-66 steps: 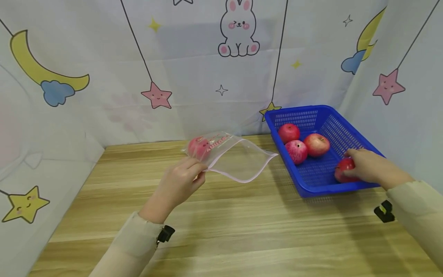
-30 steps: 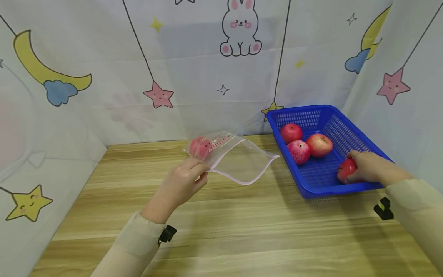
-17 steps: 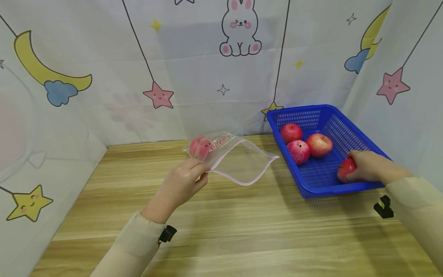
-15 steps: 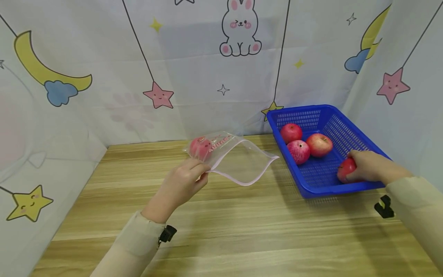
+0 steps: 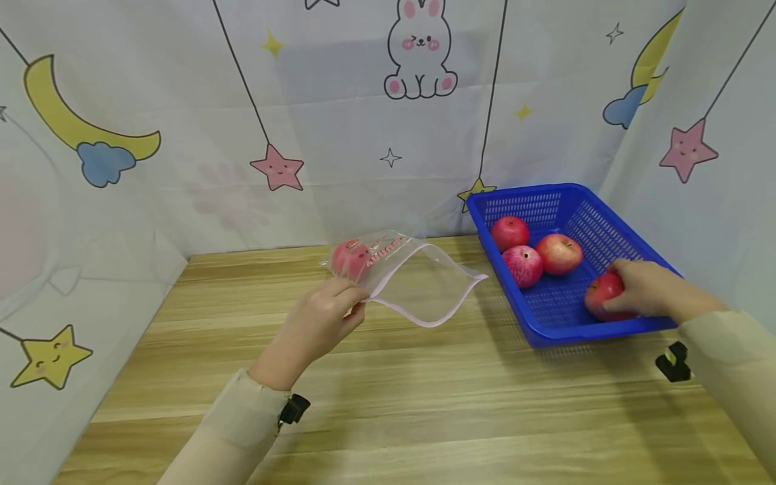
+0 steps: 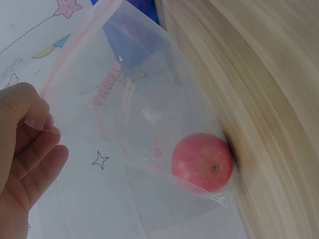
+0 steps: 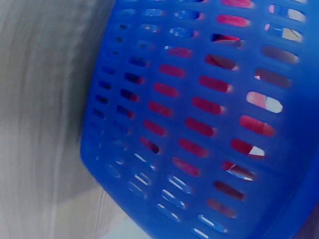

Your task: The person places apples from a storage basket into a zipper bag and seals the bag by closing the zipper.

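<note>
My left hand (image 5: 318, 316) pinches the edge of a clear zip bag (image 5: 418, 286) with pink lettering and a pink-lined mouth that gapes toward the right. One red apple (image 6: 203, 163) lies at the closed end of the bag, on the table. Inside the blue basket (image 5: 548, 335), my right hand (image 5: 645, 288) grips a red apple (image 5: 602, 296) near the front right corner; its far fingers are hidden behind the fruit. In the right wrist view the perforated basket wall (image 7: 199, 119) covers most of the picture, with red showing through the slots.
Three more apples sit in the basket's left part: a red one (image 5: 510, 234), a streaked pink one (image 5: 523, 266) and a yellowish-red one (image 5: 559, 254). Beneath everything is a wood-grain table (image 5: 388, 411). A printed white curtain (image 5: 339, 121) closes off the back and sides.
In the last half second, the right hand and its apple have shifted slightly to the left inside the basket. The left hand and the bag have stayed nearly still.
</note>
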### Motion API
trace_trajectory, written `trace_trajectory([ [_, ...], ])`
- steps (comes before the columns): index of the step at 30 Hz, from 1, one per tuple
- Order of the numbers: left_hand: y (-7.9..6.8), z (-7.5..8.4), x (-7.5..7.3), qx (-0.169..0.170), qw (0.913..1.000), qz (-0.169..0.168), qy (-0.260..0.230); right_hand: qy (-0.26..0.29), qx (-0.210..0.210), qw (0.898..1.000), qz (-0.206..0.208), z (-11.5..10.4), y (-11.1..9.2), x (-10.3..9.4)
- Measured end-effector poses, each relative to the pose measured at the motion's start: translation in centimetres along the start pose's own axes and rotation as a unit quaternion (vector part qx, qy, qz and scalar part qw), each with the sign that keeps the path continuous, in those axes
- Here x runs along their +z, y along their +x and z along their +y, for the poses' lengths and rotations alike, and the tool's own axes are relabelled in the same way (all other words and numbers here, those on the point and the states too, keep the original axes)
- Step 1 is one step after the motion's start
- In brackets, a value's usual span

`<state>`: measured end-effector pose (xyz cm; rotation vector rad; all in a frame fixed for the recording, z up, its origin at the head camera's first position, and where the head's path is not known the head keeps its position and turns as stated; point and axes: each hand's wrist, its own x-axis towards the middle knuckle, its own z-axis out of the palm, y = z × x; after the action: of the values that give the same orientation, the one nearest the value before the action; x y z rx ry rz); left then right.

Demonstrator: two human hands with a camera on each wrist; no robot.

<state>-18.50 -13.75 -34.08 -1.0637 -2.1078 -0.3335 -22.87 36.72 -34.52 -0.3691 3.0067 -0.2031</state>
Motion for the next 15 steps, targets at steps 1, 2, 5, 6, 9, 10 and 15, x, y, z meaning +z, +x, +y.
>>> trace_trajectory([
  [1, 0.00, 0.00, 0.00, 0.000, 1.0000, 0.000, 0.000, 0.005, 0.004, 1.000, -0.001, 0.03, 0.03, -0.04],
  [2, 0.00, -0.01, 0.00, 0.000, 1.0000, -0.001, -0.001, 0.010, 0.005, 1.000, -0.001, 0.07, 0.06, -0.09],
  [5, -0.01, -0.03, 0.01, 0.000, 1.0000, -0.001, -0.004, 0.024, 0.016, 1.000, -0.001, 0.06, 0.05, -0.20],
  [6, -0.03, -0.04, 0.03, 0.000, 1.0000, -0.001, -0.005, 0.027, 0.017, 0.999, 0.000, 0.01, 0.02, -0.25],
  [9, -0.08, -0.08, 0.08, -0.002, 1.0000, -0.002, -0.005, 0.031, 0.018, 0.999, 0.008, -0.18, -0.09, -0.38],
  [10, -0.11, -0.10, 0.10, -0.003, 1.0000, -0.002, -0.005, 0.031, 0.015, 0.999, 0.013, -0.26, -0.13, -0.42],
  [15, -0.19, -0.14, 0.26, -0.005, 1.0000, 0.002, -0.003, 0.035, 0.006, 0.999, 0.036, -0.64, -0.35, -0.53],
])
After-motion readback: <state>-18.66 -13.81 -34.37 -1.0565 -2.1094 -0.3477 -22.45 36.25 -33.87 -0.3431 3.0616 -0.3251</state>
